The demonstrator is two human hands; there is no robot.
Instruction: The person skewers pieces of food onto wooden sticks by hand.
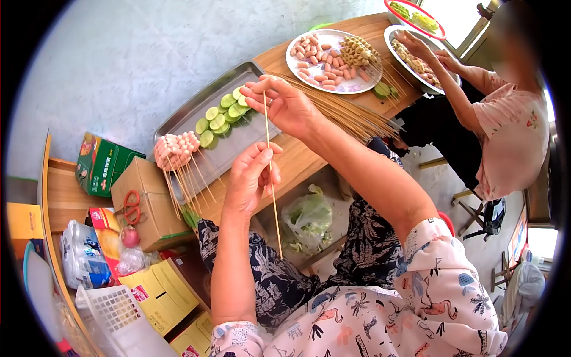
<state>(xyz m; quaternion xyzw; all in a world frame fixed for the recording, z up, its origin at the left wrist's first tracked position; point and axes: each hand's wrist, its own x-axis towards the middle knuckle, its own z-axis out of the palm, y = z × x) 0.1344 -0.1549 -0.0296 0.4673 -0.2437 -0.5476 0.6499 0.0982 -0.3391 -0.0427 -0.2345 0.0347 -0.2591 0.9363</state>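
My left hand (253, 177) is closed, with thumb and fingers pinching a thin bamboo skewer (275, 214) held almost upright. My right hand (285, 107) is at the skewer's upper end, fingers curled; whether they hold a small piece is hidden. Just behind my right fingertips, skewered cucumber slices (219, 122) lie in a metal tray (241, 143). At the tray's near-left end rests a bunch of skewered pink sausage pieces (176, 146), its sticks pointing toward me. To the right of my right hand, many bare bamboo skewers (339, 110) lie on the wooden table (291, 163).
A round plate (295, 70) holds small sausages and skewered rolled pieces. At right, a person (505, 131) works over a metal bowl (391, 37). A cardboard box (140, 190) with red scissors (132, 207) stands left. A plastic bag (308, 214) of greens sits below the table.
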